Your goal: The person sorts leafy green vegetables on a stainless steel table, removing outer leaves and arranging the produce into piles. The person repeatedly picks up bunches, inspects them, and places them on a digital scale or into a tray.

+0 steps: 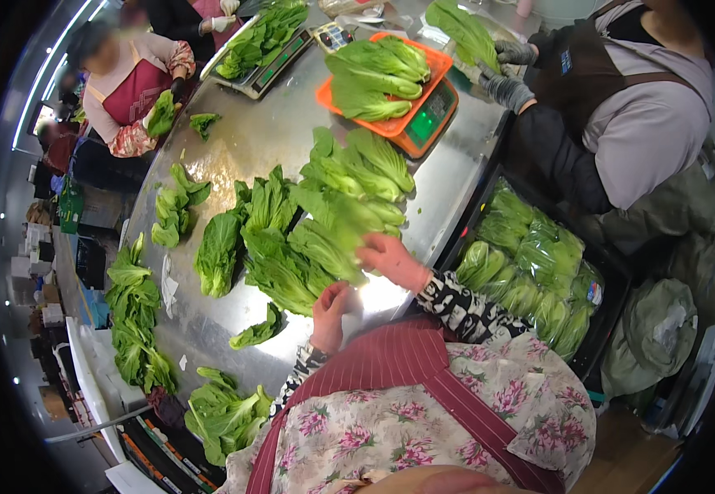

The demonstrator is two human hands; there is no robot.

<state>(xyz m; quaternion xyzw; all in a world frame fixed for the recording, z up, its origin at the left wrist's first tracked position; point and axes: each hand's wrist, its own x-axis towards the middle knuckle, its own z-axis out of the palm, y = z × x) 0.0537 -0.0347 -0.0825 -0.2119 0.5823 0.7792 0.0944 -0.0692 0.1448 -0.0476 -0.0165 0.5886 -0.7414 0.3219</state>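
My right hand (394, 262) has its fingers against a motion-blurred head of leafy greens (340, 223) and appears to grip it. My left hand (331, 318) is a little nearer to me, fingers loosely bent and apart, with nothing seen in it. Just beyond it, more leafy heads (283, 272) lie on the metal table (203, 327), their pale stem ends towards the right. Another group of heads (357, 163) rests farther off, below the orange scale (422, 123). A loose leaf (258, 327) lies left of my left hand.
At right, a black crate (610, 296) holds several bagged greens (530, 259). Across from it, a co-worker's gloved hands (505, 77) hold a green head (463, 31). Another scale (264, 74) carries greens at the back. Leaf piles (135, 321) line the table's left edge.
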